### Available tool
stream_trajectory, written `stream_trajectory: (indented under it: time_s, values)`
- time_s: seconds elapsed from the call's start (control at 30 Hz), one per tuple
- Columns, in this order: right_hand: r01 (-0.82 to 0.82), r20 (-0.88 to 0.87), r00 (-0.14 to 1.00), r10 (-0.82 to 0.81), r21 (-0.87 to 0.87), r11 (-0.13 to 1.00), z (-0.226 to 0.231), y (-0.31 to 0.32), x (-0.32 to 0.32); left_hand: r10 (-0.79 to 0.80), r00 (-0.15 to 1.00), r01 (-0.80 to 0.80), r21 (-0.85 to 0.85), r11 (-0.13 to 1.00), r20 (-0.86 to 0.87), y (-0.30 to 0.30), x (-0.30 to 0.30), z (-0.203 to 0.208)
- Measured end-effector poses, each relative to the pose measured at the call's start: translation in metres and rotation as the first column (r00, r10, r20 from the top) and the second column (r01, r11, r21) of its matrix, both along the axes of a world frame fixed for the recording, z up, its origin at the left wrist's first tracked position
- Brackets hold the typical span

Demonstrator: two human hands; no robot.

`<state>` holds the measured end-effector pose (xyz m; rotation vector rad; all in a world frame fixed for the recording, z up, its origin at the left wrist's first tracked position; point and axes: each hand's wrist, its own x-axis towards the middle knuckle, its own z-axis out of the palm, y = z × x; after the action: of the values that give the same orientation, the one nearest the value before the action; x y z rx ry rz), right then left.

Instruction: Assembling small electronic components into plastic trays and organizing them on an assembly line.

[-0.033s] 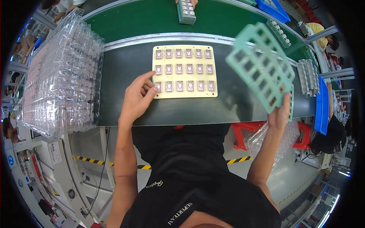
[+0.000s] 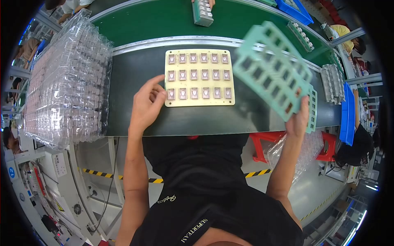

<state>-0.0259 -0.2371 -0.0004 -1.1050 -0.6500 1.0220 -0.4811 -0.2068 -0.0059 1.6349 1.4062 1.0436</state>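
Observation:
A cream rectangular plate (image 2: 199, 84) lies flat on the dark worktop, bearing rows of small pinkish-clear rectangular pieces (image 2: 193, 75). My left hand (image 2: 144, 104) is just beside the plate's left edge, fingers loosely curved and thumb apart, with nothing in it. To the right of the plate, my right hand (image 2: 298, 119) grips a light green slotted plate (image 2: 255, 87) by its lower corner. This green plate is held tilted above the worktop. Beyond my right hand, a second green slotted piece (image 2: 312, 111) shows partly, overlapped by the held plate.
Clear plastic trays (image 2: 65, 86) are stacked high at the left. A green conveyor (image 2: 143, 22) runs behind a metal rail; across it another person's hand holds a grey-green block (image 2: 202, 14). Blue bins (image 2: 348, 112), a red stool (image 2: 258, 149) and plastic wrapping are at the right.
The held green plate has shifted a little left and up with my right hand. My left hand has drawn slightly left, away from the cream plate's edge.

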Motion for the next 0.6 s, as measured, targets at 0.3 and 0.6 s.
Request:
stream_trajectory:
  time_s: [0.3,0.6]
  values:
    - [-0.527,0.009,0.849,0.528,-0.043,0.849,-0.006,0.055,-0.123,0.122,0.851,-0.038,-0.172,0.984,0.511,0.007,0.006,0.009]
    - [-0.346,0.420,0.819,0.391,-0.183,0.920,-0.005,0.072,-0.141,0.192,0.803,-0.061,-0.241,0.968,0.565,0.021,-0.008,-0.015]
